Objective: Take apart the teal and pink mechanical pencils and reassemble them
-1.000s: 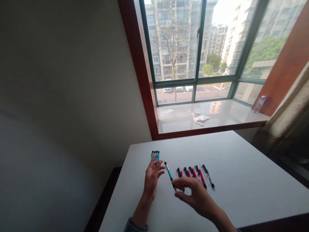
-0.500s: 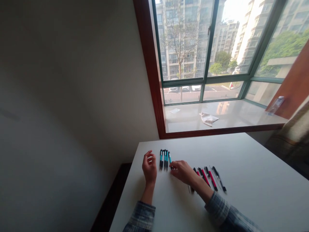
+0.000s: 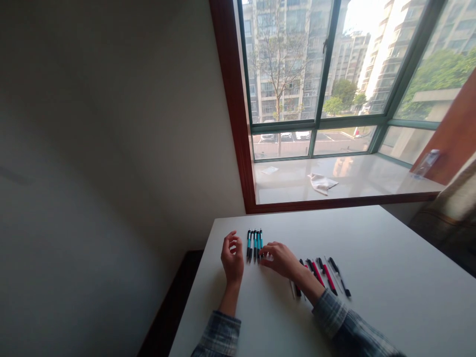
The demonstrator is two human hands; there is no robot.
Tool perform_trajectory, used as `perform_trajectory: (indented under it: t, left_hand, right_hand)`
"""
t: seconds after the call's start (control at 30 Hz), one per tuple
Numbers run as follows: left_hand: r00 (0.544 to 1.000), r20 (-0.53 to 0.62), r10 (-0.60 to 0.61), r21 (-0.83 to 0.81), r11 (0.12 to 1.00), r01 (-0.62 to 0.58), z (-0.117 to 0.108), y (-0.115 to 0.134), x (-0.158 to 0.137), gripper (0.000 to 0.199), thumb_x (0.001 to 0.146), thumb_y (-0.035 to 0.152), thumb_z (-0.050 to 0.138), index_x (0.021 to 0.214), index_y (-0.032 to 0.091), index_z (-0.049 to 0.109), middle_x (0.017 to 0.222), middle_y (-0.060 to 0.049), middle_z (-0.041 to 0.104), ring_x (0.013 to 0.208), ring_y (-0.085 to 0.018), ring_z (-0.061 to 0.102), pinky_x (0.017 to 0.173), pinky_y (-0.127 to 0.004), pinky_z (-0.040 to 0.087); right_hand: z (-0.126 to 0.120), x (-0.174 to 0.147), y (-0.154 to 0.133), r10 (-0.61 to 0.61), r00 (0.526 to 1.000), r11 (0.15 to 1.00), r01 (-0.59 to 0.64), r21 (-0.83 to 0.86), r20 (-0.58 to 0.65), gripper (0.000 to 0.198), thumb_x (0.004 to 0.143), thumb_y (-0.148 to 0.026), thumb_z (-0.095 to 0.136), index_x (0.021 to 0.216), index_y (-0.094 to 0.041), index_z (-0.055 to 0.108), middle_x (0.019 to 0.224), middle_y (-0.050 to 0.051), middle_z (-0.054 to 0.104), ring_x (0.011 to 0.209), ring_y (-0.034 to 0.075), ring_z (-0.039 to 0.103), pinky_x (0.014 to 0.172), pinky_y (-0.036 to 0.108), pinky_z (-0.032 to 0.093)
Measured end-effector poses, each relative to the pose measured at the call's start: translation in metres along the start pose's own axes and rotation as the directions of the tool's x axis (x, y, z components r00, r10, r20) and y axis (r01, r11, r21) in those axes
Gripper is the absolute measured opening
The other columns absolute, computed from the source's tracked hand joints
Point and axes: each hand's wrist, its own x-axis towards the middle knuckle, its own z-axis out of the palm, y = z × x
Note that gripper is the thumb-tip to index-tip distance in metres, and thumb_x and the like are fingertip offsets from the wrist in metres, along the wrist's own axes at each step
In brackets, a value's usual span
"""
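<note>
Several teal-and-black pens (image 3: pixel 255 243) lie side by side in a close row on the white table, their tips toward me. My right hand (image 3: pixel 281 260) pinches the lower end of the rightmost teal pen (image 3: pixel 261 238), which lies against the others. Its grip area is partly hidden behind the fingertips. To the left of the row, my left hand (image 3: pixel 232 260) rests on its edge with loosely curled fingers apart and nothing in it. Under and beyond my right forearm lies a looser group of red, black and clear pens (image 3: pixel 329 278), partly covered by the arm.
The white table (image 3: pixel 390 267) meets a wall on the left and a window sill (image 3: pixel 286 188) at the back. A crumpled white cloth or tissue (image 3: pixel 322 183) and a clear bottle (image 3: pixel 427 163) are on the sill. A curtain (image 3: pixel 446 208) hangs at the right.
The rightmost teal pen was slanted and a little apart; it has shifted left and now lies parallel against the row. My right hand moved left with it. My left hand stayed nearly still.
</note>
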Motion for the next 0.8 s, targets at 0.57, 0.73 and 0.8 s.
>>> perform_trajectory:
  t: [0.57,0.73,0.8]
  left_hand:
    - [0.997,0.075,0.017,0.039,0.999,-0.02,0.002,0.0,-0.005,0.029,0.094,0.041,0.057,0.11,0.02,0.069,0.111,-0.009,0.072,0.088,-0.022,0.066,0.073,-0.033,0.056]
    - [0.978,0.167,0.127,0.051,0.989,-0.137,0.012,0.006,-0.011,0.024,0.092,0.037,0.059,0.104,0.021,0.07,0.107,-0.008,0.072,0.081,-0.02,0.065,0.069,-0.031,0.055]
    - [0.966,0.197,0.166,0.059,0.982,-0.18,0.015,0.008,-0.013,0.022,0.091,0.037,0.059,0.1,0.02,0.071,0.102,-0.008,0.072,0.08,-0.02,0.065,0.068,-0.031,0.055]
  right_hand:
    - [-0.062,-0.052,0.029,0.102,0.978,0.987,-0.077,0.143,-0.18,0.026,0.091,-0.02,0.068,0.117,-0.026,0.071,0.108,0.004,0.073,0.09,0.02,0.067,0.086,0.035,0.054]
    - [-0.088,-0.09,0.044,0.195,0.975,0.976,-0.182,0.123,-0.11,0.044,0.087,-0.02,0.07,0.129,-0.028,0.065,0.114,0.005,0.072,0.106,0.024,0.063,0.096,0.04,0.051]
    - [-0.088,-0.094,0.039,0.194,0.979,0.974,-0.185,0.127,-0.057,0.05,0.085,-0.02,0.071,0.134,-0.03,0.062,0.119,0.006,0.07,0.113,0.025,0.06,0.097,0.04,0.05]
